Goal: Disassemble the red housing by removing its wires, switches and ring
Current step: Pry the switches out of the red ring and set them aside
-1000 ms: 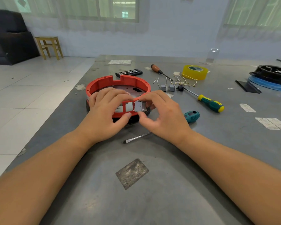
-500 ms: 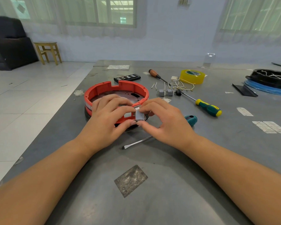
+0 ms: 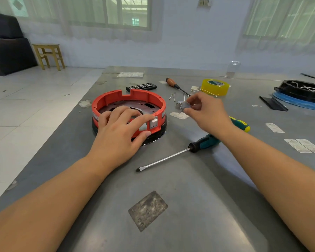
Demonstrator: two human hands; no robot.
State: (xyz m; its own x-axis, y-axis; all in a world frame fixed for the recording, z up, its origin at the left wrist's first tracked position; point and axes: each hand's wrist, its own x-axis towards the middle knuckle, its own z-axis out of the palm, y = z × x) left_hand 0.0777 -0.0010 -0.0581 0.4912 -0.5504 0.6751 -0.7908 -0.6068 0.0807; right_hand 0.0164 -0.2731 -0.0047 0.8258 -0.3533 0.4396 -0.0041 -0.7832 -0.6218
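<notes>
We have a single view, from a wide-angle camera worn on the person's head. It faces forward and down across a grey metal table [image 3: 198, 206], close enough that both forearms fill the lower corners. Beyond the table's far edge, it takes in tiled floor, a wall and windows.

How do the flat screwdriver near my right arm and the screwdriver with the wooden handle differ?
The flat screwdriver has a teal and black handle; the wooden-handled screwdriver has a brown one. The first lies near, its long bare shaft pointing toward the camera; the second lies far, beside the yellow tape roll. Both rest on the table.
</notes>
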